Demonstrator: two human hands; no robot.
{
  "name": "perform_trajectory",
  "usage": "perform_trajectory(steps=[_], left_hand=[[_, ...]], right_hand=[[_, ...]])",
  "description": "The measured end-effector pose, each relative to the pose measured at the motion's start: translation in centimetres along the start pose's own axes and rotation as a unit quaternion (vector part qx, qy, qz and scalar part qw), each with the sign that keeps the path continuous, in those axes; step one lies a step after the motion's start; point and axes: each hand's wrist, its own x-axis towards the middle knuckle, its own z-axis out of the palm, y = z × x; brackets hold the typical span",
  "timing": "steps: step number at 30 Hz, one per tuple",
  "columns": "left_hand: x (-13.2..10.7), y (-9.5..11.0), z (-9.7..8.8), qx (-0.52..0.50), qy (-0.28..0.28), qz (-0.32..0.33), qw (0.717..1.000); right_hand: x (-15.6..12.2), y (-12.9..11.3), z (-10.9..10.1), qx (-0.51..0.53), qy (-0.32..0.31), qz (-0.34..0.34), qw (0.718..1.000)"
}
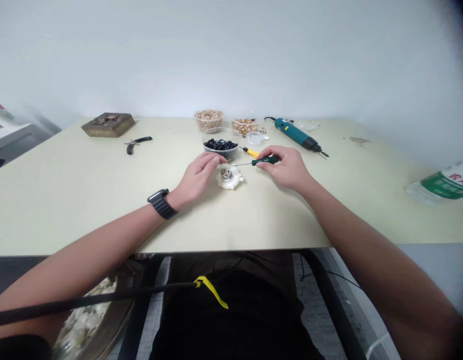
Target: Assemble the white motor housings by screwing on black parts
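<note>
My left hand (199, 176) rests on the pale table (85, 200) with its fingers curled, the fingertips pinched just left of a small white round part (230, 178) with a metal centre. What those fingertips pinch is too small to make out. My right hand (287, 166) grips a small green-handled screwdriver (264, 160), whose thin shaft points left toward my left fingertips, above the white part. A black watch (163, 203) sits on my left wrist.
Behind the hands stand a clear bowl of black pieces (220, 144), two tubs of tan pieces (208, 119), a yellow-handled tool (251, 152) and a teal electric screwdriver (297, 133). Black pliers (137, 143) and a brown block (108, 124) lie far left; a plastic bottle (441, 186) lies right.
</note>
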Motion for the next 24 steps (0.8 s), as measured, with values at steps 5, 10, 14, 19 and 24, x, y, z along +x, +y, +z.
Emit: perform_trajectory(steps=[5, 10, 14, 19, 24], left_hand=[[-0.02, -0.09, 0.03, 0.005, -0.001, 0.002, 1.000], [-0.05, -0.01, -0.07, 0.016, -0.007, 0.000, 1.000], [-0.10, 0.20, -0.18, 0.034, -0.027, -0.008, 0.999], [-0.16, 0.12, -0.08, 0.061, -0.040, -0.017, 0.997], [-0.16, 0.00, 0.02, 0.078, -0.048, -0.019, 0.996]], right_hand=[[-0.05, -0.25, 0.08, 0.005, -0.002, 0.011, 1.000], [-0.05, -0.31, 0.01, -0.001, 0.000, 0.016, 1.000], [0.00, -0.17, 0.00, 0.003, 0.003, 0.016, 1.000], [0.05, -0.11, -0.02, 0.013, 0.003, 0.021, 1.000], [-0.01, -0.11, -0.05, 0.028, 0.002, 0.012, 1.000]])
